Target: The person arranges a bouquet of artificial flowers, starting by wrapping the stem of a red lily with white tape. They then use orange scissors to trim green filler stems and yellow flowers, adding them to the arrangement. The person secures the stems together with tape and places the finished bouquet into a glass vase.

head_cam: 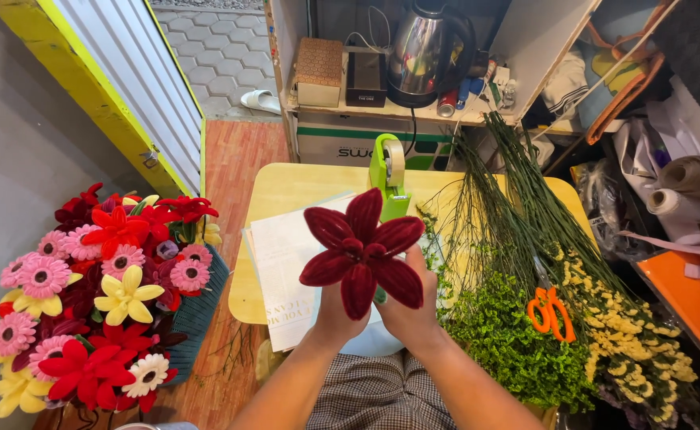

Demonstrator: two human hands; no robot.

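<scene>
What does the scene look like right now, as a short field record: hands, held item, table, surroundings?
Left hand: grip shut under the flower
Right hand: grip shut beside it
Held item: dark red six-petalled fuzzy fabric flower
Table: pale wooden tabletop with white printed paper sheets, green tape dispenser
Right side: green wire stems, orange-handled scissors on greenery
Left side: basket of mixed fabric flowers

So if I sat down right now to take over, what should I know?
Left hand and right hand: both closed around the back of the dark red velvety flower, held up above the lap.
Green tape dispenser stands on the small yellow table, behind the flower.
Orange scissors lie on the greenery bundle at right.
Basket of finished flowers sits at left.
The flower has six open petals; its stem is hidden.
</scene>
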